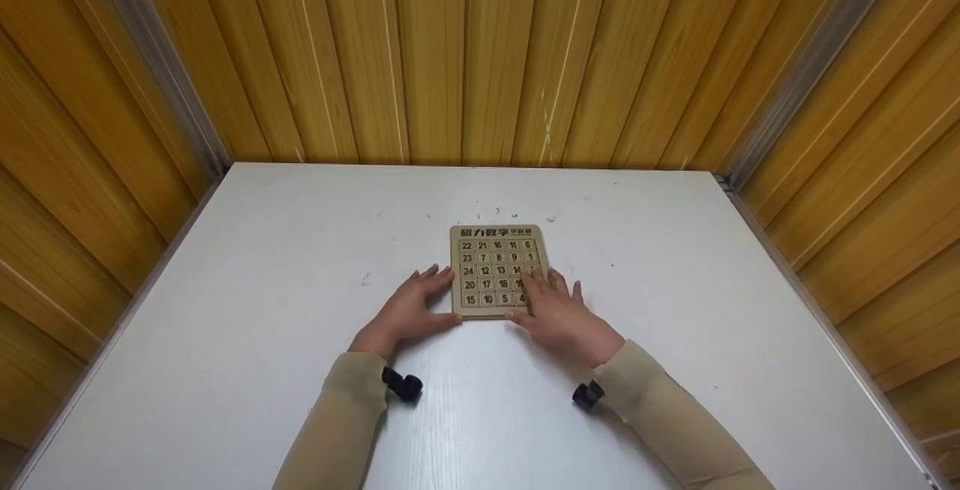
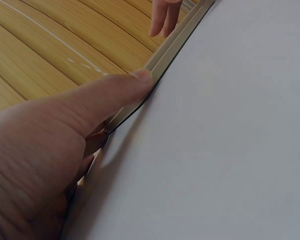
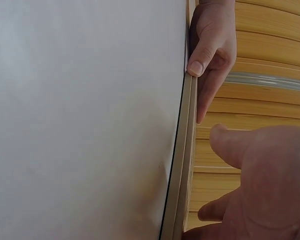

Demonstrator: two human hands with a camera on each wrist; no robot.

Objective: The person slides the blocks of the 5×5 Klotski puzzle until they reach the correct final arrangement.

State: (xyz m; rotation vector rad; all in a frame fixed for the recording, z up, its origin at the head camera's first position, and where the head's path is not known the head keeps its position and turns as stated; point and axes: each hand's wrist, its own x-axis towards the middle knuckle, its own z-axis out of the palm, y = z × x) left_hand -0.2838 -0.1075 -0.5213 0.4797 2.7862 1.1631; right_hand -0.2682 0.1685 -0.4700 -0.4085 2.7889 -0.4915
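Note:
A tan number sliding puzzle [image 1: 492, 257] lies flat on the white table [image 1: 300, 250], its rows of numbered square tiles facing up and dark lettering along the far edge. My left hand [image 1: 409, 308] holds it at the near left corner. The left thumb [image 2: 120, 92] presses on the near edge while the other fingers lie along the left side. My right hand [image 1: 564, 319] reaches over the right side, fingers extended onto the tiles and covering some of them. In the right wrist view, the right thumb [image 3: 230, 145] stands apart from the puzzle's edge.
Yellow wood-patterned panels [image 1: 435, 62] enclose the table at the back and both sides, with grey metal strips [image 1: 165, 62] in the corners. Small dark marks [image 1: 497, 211] dot the tabletop beyond the puzzle. Each wrist wears a black camera [image 1: 405, 386] on a beige sleeve.

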